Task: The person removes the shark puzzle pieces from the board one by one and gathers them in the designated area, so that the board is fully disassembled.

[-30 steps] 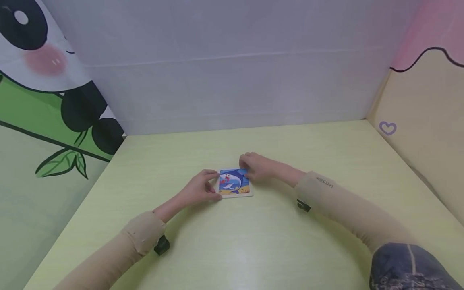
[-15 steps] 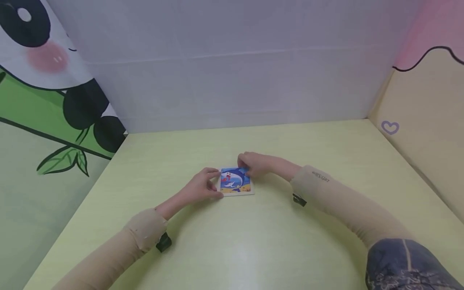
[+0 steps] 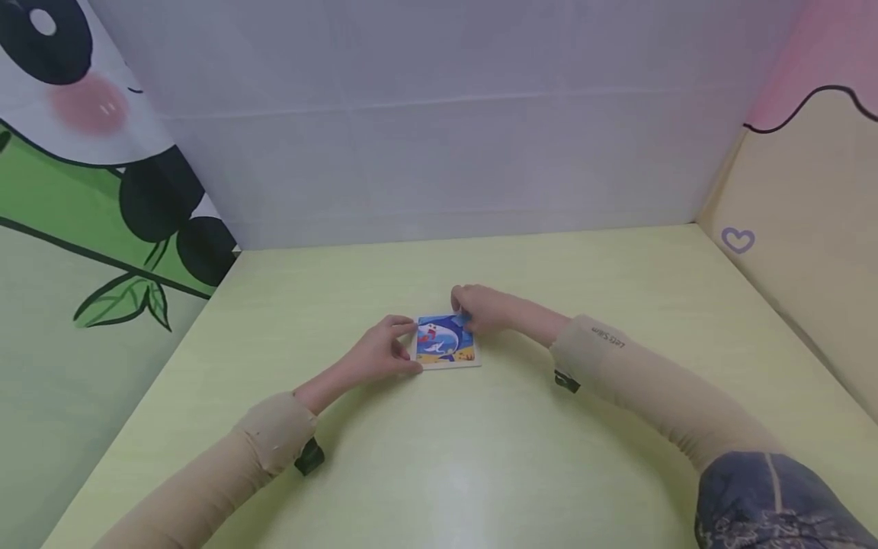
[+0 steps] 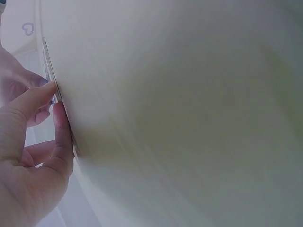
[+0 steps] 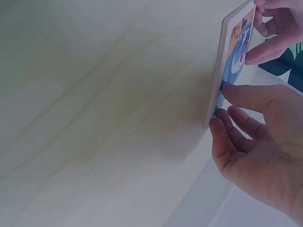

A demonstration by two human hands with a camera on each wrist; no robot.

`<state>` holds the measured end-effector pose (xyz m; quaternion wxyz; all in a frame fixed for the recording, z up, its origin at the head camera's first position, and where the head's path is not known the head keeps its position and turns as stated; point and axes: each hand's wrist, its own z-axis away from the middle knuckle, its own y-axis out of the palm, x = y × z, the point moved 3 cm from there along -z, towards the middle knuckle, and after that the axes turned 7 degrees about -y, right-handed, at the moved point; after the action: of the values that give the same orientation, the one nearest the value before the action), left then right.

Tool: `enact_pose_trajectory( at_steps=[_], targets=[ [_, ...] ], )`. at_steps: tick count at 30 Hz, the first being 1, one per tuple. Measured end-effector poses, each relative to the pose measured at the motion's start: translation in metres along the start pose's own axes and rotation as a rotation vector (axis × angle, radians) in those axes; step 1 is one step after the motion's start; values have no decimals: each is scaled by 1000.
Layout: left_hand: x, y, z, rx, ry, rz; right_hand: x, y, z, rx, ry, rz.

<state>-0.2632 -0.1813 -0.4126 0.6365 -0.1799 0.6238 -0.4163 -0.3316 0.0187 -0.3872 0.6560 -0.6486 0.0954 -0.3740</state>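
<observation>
Here, gripping a blue picture board on the pale table, at the middle of the frame. Holding its left edge with the left hand, with thumb and fingers set wide apart; pinching near its upper right corner with the right hand, with curled fingers close to the thumb.

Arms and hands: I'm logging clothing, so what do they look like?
Beige sleeves, dark lettering on the right one; a black piece by each cuff; dark blue patterned fabric with a pale line higher on the right arm. The left hand and right hand are bare.
</observation>
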Motion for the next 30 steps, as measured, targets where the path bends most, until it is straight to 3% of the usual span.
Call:
enact_pose_trajectory(
  at_steps=[13, 30],
  targets=[
    [1, -1, 2, 4, -1, 16, -5, 2, -1, 24, 3, -21],
    [1, -2, 6, 10, -10, 0, 1, 4, 0, -5, -32, 20]
  ],
)
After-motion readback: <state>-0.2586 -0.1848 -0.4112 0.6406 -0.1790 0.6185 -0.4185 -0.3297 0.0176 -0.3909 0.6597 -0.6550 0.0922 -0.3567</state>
